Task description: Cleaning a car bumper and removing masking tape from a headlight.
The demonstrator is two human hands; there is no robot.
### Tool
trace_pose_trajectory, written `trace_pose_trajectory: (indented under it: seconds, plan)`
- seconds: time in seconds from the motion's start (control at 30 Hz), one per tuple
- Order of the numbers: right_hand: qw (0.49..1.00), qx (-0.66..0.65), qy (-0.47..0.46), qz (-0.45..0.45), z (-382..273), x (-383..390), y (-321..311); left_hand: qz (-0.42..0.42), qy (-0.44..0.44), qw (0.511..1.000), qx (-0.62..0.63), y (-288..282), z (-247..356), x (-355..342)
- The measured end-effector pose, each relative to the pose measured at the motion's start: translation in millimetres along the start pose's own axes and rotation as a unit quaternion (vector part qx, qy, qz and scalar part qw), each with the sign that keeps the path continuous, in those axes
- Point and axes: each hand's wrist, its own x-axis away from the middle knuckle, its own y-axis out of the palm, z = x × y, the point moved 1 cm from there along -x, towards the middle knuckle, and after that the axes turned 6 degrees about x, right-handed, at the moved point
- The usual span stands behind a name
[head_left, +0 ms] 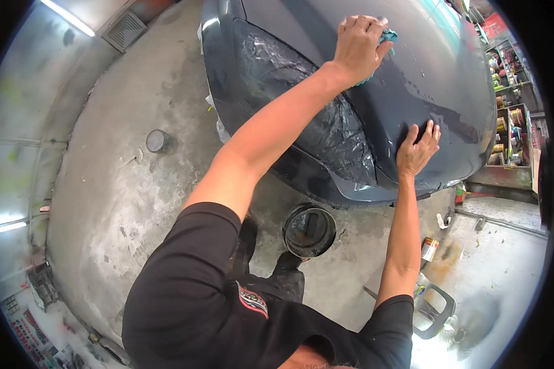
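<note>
My left hand (357, 52) is closed over a teal cloth (389, 38), pressed against the dark grey hood (449, 61) of a car. Lower on the right, my right hand (418, 147) lies on the wet-spotted panel, fingers spread and holding nothing. Between and below them, crumpled, shiny plastic film (351, 141) covers the headlight area. Beneath the front bumper (289, 175), a black bucket (309, 229) with dark contents stands on the concrete by my feet; what is in it is unclear.
A small grey can (157, 141) stands on the floor at left. A panelled wall (21, 172) bounds the left. Shelves (508, 135) of tins line the right, with a metal frame (443, 307) and a small can (429, 249) near the lower right.
</note>
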Motion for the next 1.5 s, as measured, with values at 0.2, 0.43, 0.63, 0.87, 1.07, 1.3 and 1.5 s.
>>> trace_pose_trajectory:
  seconds: [0.2, 0.43, 0.63, 0.87, 1.07, 1.3, 1.5]
  plan:
    - [1.000, -0.004, 0.008, -0.010, -4, -3, 2, 0.075, -0.113, 0.990, -0.042, -76, -123, 13]
    - [0.999, -0.014, -0.031, -0.013, -4, -7, 4, 0.019, -0.361, 0.928, 0.083, -168, -224, 79]
    - [0.999, -0.017, -0.025, -0.025, -7, -8, 4, 0.008, -0.368, 0.923, 0.116, -161, -232, 77]
    - [0.999, -0.022, -0.013, -0.037, -4, -9, 6, -0.052, -0.258, 0.965, -0.012, -163, -249, 55]
    - [0.999, -0.025, -0.018, -0.039, -4, -9, 4, -0.094, -0.309, 0.944, 0.067, -162, -251, 52]
    - [0.999, -0.018, -0.022, -0.032, -1, -11, 4, -0.100, -0.283, 0.953, 0.029, -159, -241, 49]
    - [0.999, -0.031, -0.030, -0.022, 5, -11, 5, -0.150, -0.237, 0.960, -0.011, -149, -190, 55]
